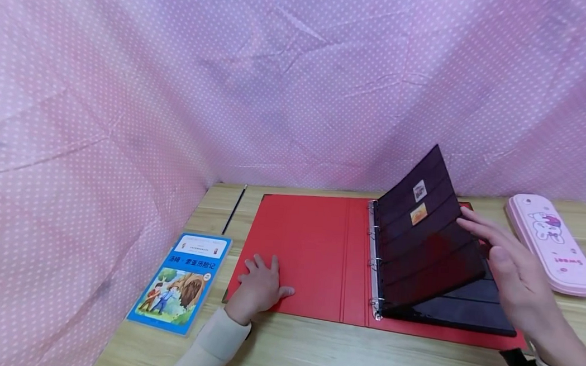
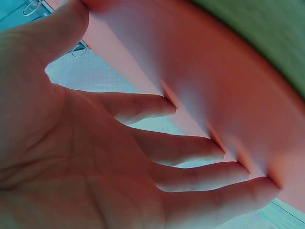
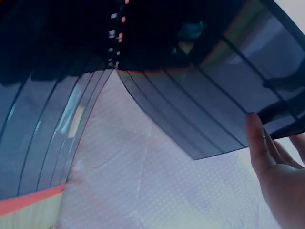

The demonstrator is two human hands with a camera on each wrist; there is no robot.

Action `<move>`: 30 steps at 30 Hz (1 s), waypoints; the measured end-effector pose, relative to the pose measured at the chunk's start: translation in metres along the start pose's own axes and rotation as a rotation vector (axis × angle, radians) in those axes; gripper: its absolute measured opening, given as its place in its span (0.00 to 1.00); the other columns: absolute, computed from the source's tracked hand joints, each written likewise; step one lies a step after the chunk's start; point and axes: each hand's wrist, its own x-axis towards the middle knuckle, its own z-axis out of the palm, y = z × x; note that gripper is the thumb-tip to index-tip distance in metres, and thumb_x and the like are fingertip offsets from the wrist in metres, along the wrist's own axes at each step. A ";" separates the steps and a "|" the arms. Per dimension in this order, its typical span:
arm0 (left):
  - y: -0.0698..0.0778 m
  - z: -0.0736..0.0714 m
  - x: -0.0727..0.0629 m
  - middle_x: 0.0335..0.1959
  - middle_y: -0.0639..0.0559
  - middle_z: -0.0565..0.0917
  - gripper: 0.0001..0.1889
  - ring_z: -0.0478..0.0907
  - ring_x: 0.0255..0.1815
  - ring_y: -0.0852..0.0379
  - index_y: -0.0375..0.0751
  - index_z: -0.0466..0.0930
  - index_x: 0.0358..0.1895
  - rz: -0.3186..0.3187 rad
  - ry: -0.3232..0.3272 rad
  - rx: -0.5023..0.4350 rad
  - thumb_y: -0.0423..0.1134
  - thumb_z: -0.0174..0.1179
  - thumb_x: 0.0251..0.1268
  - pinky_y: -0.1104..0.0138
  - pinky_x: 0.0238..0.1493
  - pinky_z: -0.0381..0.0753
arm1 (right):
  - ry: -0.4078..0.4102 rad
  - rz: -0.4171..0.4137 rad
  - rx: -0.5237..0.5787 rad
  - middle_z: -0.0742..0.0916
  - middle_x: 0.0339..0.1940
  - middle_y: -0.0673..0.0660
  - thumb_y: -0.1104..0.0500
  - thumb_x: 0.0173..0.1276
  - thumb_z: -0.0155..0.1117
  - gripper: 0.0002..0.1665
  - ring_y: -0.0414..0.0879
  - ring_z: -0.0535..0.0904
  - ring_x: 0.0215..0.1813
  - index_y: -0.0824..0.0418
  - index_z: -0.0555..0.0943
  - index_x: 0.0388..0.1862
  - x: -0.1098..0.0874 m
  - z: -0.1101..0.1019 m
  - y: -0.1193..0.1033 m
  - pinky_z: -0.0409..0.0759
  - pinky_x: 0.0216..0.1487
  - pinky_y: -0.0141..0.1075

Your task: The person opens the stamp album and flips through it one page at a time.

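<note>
A red ring binder (image 1: 309, 251) lies spread out on the table. My left hand (image 1: 259, 284) rests on its left cover with fingers spread; in the left wrist view the fingertips touch the red surface (image 2: 205, 90). On the right side, a black stamp page (image 1: 419, 252) stands tilted up from the rings, carrying two small stamps (image 1: 418, 214) in its strips. At its free edge my right hand (image 1: 519, 275) touches the page with straight fingers, the thumb apart from it in the head view. Underneath lie more black pages (image 1: 477, 306). The right wrist view shows the raised page (image 3: 190, 114) from another side.
A blue picture-cover book (image 1: 181, 282) lies left of the binder, with a dark pencil (image 1: 234, 210) behind it. To the right is a pink pencil case (image 1: 553, 244) with a rabbit print. Pink dotted cloth (image 1: 298, 94) hangs around the wooden table (image 1: 333, 353).
</note>
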 end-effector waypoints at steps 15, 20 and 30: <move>-0.002 -0.004 0.002 0.64 0.28 0.61 0.48 0.59 0.62 0.29 0.38 0.60 0.71 0.026 -0.013 -0.068 0.55 0.71 0.47 0.41 0.46 0.76 | -0.034 -0.226 0.630 0.64 0.70 0.68 0.60 0.79 0.34 0.29 0.54 0.65 0.67 0.77 0.52 0.70 0.022 0.042 -0.004 0.69 0.57 0.34; -0.013 -0.024 -0.001 0.62 0.32 0.67 0.40 0.63 0.61 0.34 0.36 0.63 0.68 0.112 0.034 -0.223 0.54 0.66 0.56 0.44 0.52 0.73 | -0.093 -0.170 0.497 0.64 0.69 0.70 0.59 0.78 0.37 0.30 0.54 0.66 0.66 0.78 0.52 0.70 0.017 0.055 -0.002 0.72 0.56 0.32; -0.015 -0.079 -0.012 0.73 0.49 0.54 0.33 0.50 0.71 0.51 0.49 0.56 0.73 0.504 0.281 -0.502 0.54 0.52 0.69 0.50 0.60 0.69 | -0.397 0.062 -0.023 0.72 0.67 0.50 0.65 0.68 0.58 0.27 0.44 0.67 0.65 0.52 0.72 0.66 -0.007 0.079 0.006 0.67 0.58 0.25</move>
